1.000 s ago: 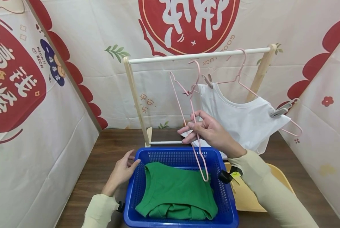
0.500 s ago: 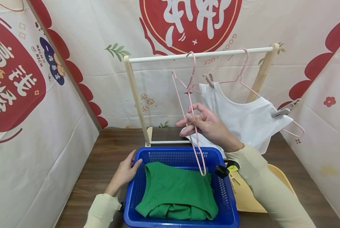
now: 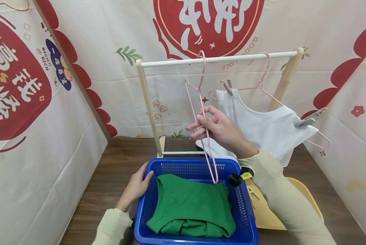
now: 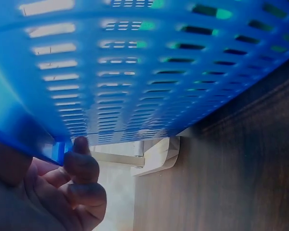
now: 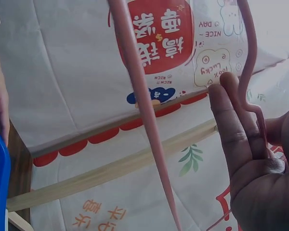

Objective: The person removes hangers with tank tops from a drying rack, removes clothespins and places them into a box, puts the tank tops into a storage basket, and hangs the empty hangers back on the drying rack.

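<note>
My right hand (image 3: 224,132) pinches a pink hanger (image 3: 202,76) between thumb and fingers, with other fingers stretched out. The hanger's hook reaches the height of the white rail (image 3: 170,63); whether it touches the rail I cannot tell. In the right wrist view the hanger's bar (image 5: 143,98) crosses in front of the hand (image 5: 253,163). My left hand (image 3: 137,185) grips the left rim of a blue basket (image 3: 140,212), thumb over the edge. From the left wrist, curled fingers (image 4: 84,187) show under the rim. A folded green garment (image 3: 192,204) lies in the basket.
A white shirt (image 3: 259,126) hangs at the rail's right on another pink hanger (image 3: 264,73), with grey clothespins (image 3: 311,118) on its shoulders. A yellow tray (image 3: 267,216) with clothespins stands right of the basket, partly behind my right forearm. Printed cloth walls enclose the table.
My right hand has carried the hanger slightly left and up, so its hook now stands at the rail. My left hand has stayed at the basket's rim.
</note>
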